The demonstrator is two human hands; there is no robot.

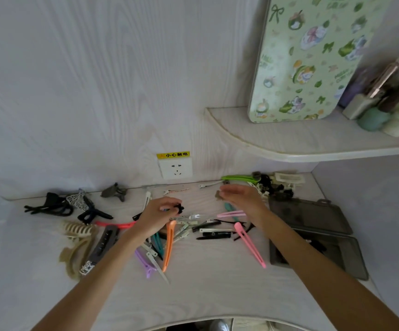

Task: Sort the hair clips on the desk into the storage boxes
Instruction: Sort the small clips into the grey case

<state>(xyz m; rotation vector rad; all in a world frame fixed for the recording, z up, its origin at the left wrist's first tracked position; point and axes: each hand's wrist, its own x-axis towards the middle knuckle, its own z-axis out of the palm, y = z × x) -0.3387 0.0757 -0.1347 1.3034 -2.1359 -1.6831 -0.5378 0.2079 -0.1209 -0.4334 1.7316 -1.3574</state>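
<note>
The surface [205, 290] is pale, with a faint wood grain, and its near edge curves in toward the person. Hair clips lie scattered across its middle and back. The left hand [156, 215] has its fingers curled, pinching a small black clip [179, 208] just above the heap. The right hand [240, 196] hovers with fingers straight and relaxed, holding nothing; a small grey clip [218, 195] sits just by its fingertips, and contact cannot be told.

Between the hands lie slim plastic duckbill clips: an orange clip [169, 244], long and tapered, a purple clip [144, 263] beside it, and a pink clip [249, 244] slanting toward the right. Thin black and whitish metal snap clips tangle between them. On the left lie bulkier claw clips: a beige claw [77, 231] with comb-like teeth, a dark grey bar [104, 242], and fuzzy black bows [50, 205]. A lime-green clip [239, 178] lies at the back edge, near the wall.

Two dark, smoky translucent boxes [313, 235], flat and rectangular with rounded corners, lie open at the right edge of the surface, close under the right forearm. The front strip of the surface, nearest the person, carries only the two forearms. A white socket [175, 167] with a yellow label sits on the wall above the back edge, and a curved shelf [289, 144] juts out at the upper right.
</note>
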